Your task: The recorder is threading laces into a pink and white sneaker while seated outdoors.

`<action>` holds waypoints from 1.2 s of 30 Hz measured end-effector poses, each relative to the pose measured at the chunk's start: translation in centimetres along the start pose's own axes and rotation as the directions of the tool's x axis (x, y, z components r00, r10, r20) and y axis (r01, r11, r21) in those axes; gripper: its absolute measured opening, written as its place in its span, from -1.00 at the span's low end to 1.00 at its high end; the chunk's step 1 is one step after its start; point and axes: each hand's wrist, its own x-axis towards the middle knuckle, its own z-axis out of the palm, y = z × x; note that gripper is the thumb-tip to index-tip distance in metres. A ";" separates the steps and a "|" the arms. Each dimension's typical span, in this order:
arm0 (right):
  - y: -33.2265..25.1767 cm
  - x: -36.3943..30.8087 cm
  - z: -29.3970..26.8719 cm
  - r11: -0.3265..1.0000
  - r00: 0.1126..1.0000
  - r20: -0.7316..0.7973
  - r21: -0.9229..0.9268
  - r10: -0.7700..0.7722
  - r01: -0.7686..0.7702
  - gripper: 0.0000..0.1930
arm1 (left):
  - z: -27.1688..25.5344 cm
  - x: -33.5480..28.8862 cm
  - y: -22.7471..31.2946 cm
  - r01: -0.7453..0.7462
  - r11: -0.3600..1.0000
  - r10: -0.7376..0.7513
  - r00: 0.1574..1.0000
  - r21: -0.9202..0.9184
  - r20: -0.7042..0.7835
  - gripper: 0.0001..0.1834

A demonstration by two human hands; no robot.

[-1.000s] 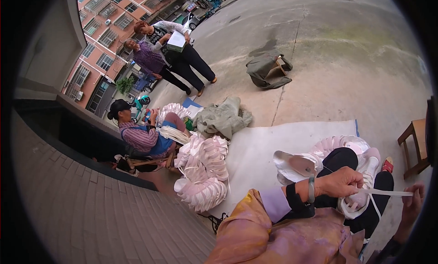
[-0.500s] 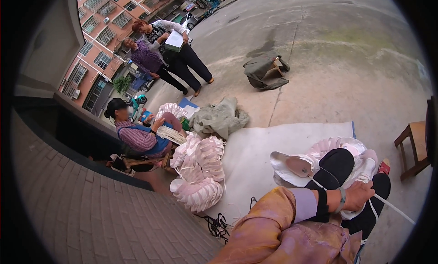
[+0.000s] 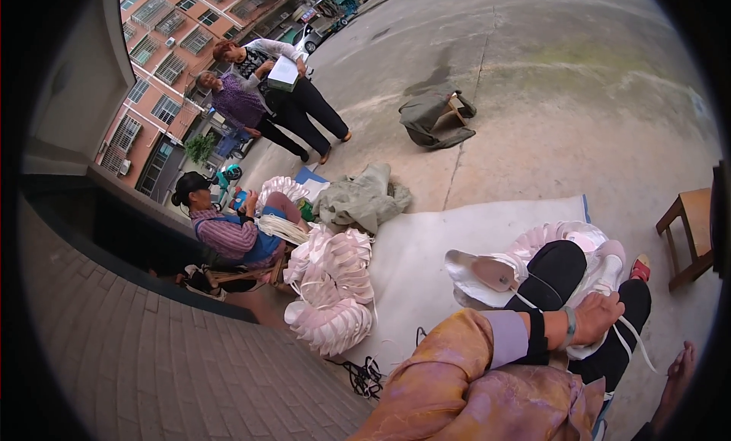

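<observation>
My left hand, with a bracelet at its wrist, is closed in a fist over my lap. It grips a white shoelace, whose loose end curves down to the right. Just beyond this fist, between my knees, lies a white shoe, partly covered by the hand. At the lower right edge my right hand is raised beside the lace end, apart from it, fingers extended and nothing visible in them. Left of my knee rests another white shoe with a pinkish insole. Behind it sits a row of nested pale pink shoes.
A white sheet covers the ground ahead. Pink-and-white shoe bundles lie left, near a seated person. Black cords lie by the wall. A wooden stool stands right; two people stand farther off.
The lace, earlier pulled taut toward the lower right, now hangs slack. My right hand has come into view at the right edge. My left hand stays closed in nearly the same place.
</observation>
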 end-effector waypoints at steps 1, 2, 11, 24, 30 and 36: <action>0.5 -0.9 2.1 0.997 0.994 0.097 -0.060 -0.048 0.054 -0.70 | -0.4 0.1 0.4 -0.011 1.000 0.011 1.000 -0.010 0.007 -0.76; 1.0 -1.6 4.2 0.987 0.976 0.199 -0.112 -0.087 0.111 -0.69 | -1.1 0.2 1.0 -0.064 0.998 0.064 0.998 -0.005 -0.025 -0.78; 1.1 -4.7 20.7 0.966 0.856 0.513 -0.246 0.062 0.077 -0.56 | -1.4 0.2 1.3 -0.306 0.949 0.315 0.923 0.077 -0.220 -0.86; -0.4 -6.9 15.5 0.469 0.811 0.500 -0.662 -0.304 0.584 -0.79 | -1.7 1.5 1.7 -0.136 0.990 0.139 0.979 -0.031 0.149 -0.80; -4.3 -8.9 15.3 0.631 0.952 0.304 -0.734 -0.024 0.251 -0.81 | -2.1 3.6 0.3 -0.135 0.965 0.211 0.907 -0.224 0.365 -0.80; -5.7 -7.3 18.4 0.653 0.882 0.463 -0.641 -0.091 0.403 -0.90 | -9.4 2.9 -2.3 -0.060 0.964 0.030 0.993 -0.257 -0.118 -0.76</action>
